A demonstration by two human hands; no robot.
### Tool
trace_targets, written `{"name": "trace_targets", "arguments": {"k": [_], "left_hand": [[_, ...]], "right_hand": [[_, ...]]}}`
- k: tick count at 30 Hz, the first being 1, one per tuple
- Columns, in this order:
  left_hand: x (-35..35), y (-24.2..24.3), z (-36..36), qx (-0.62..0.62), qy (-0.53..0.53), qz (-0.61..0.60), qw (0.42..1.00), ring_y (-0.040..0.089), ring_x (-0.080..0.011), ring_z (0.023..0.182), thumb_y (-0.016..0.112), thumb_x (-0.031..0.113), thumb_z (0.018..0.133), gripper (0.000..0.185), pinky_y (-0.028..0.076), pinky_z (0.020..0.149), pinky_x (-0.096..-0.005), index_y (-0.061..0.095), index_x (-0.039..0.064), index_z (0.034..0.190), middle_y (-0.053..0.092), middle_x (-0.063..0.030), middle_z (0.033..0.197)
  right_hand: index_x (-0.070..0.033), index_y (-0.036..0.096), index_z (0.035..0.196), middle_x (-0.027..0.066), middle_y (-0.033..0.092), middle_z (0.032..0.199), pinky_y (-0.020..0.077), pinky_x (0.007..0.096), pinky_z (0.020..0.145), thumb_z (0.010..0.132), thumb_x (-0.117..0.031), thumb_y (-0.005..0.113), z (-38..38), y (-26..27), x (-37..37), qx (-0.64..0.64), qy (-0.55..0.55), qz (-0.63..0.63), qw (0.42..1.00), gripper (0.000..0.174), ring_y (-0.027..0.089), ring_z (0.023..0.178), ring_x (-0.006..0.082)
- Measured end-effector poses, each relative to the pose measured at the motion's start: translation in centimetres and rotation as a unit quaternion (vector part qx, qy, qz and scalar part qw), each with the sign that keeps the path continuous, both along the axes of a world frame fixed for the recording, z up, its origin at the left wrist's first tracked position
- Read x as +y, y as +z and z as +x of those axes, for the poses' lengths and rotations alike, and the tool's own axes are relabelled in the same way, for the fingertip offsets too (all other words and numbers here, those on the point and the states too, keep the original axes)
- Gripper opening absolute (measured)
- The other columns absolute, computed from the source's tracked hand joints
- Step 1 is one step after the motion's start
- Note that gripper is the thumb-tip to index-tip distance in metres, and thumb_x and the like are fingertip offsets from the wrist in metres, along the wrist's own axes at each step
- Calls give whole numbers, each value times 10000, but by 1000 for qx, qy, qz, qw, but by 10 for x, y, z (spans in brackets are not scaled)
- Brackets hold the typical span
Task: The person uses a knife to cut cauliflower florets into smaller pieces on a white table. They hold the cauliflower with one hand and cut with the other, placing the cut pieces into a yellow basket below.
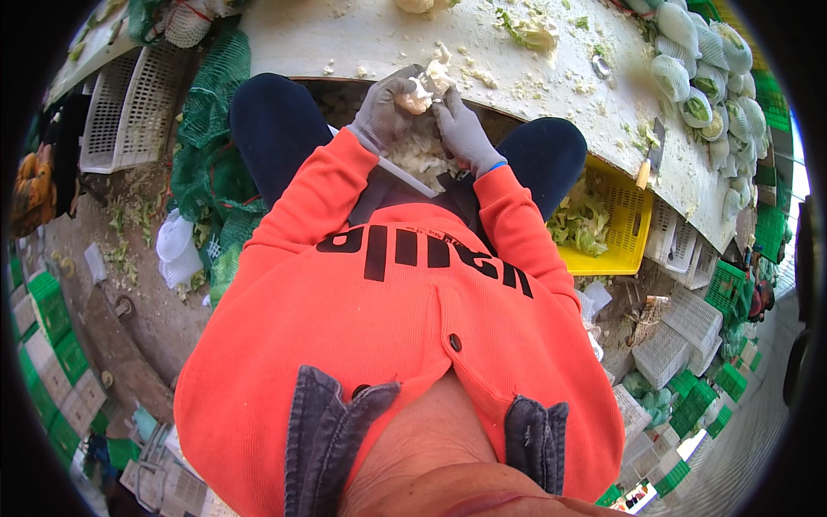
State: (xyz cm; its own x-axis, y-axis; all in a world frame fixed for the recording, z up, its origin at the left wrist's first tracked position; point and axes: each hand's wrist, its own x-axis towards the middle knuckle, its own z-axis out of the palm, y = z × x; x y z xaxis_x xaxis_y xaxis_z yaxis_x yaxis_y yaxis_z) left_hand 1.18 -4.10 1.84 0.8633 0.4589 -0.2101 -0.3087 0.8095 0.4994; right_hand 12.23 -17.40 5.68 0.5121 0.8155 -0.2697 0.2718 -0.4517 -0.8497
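Both hands wear grey gloves and meet above my lap at the edge of a white work table [387, 32]. My left hand [382, 111] grips a piece of white cauliflower [415, 98]. Close beside it, my right hand [464, 129] has its fingers at another pale cauliflower piece [440, 70]; whether a small tool is in that hand cannot be told. Below the hands, a heap of white cauliflower bits [418, 158] lies between my knees.
A knife with a wooden handle [643, 173] lies at the table's right edge. Net-wrapped cauliflowers [701, 84] are piled at the right. A yellow crate [636, 226] holds leaves [581, 223]. Green netting [216, 129] and white crates [145, 97] stand at the left. Leaf scraps [530, 32] litter the table.
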Motion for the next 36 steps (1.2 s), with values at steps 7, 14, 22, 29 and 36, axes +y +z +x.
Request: {"name": "trace_targets", "arguments": {"k": [7, 14, 22, 29, 36], "left_hand": [[15, 13, -3, -54, -162, -23, 985, 681, -218, 1050, 574, 224, 1003, 390, 574, 901, -359, 589, -11, 1314, 679, -101, 1208], [0, 16, -3, 123, -54, 89, 987, 641, -122, 740, 719, 233, 947, 358, 518, 615, -239, 659, -8, 1206, 697, -75, 986], [7, 4, -23, 200, 62, -5, 978, 653, -360, 1145, 632, 246, 990, 492, 591, 922, -451, 490, -17, 1381, 611, -225, 1303], [-16, 2, -14, 83, 15, 109, 990, 615, -361, 1145, 519, 216, 1044, 409, 509, 1018, -498, 480, -21, 1376, 589, -227, 1293], [-19, 13, -19, 71, 38, -74, 994, 595, -296, 1160, 480, 162, 1050, 370, 485, 1028, -475, 498, -11, 1376, 604, -169, 1263]], "right_hand": [[-143, 493, 1391, -5, 528, 730, 369, 234, 413, 1039, -300, 527, 16, 18, -17, 372, -46, 53, 926, 387, 447, 473, 84], [-67, 481, 1407, 6, 575, 723, 402, 224, 451, 1039, -302, 546, 15, 18, -19, 340, -78, 166, 922, 441, 495, 514, 74], [-92, 513, 1381, 8, 583, 735, 405, 224, 444, 1023, -245, 593, -11, 28, -24, 243, -132, 95, 956, 397, 477, 478, 65], [-99, 504, 1439, 79, 679, 832, 449, 289, 547, 976, -252, 650, -39, 13, -7, 149, -47, 91, 983, 509, 575, 584, 130], [-115, 381, 1531, 233, 717, 977, 539, 485, 762, 1007, -291, 522, -31, 36, -21, -194, 31, 6, 980, 570, 689, 875, 424]]}}
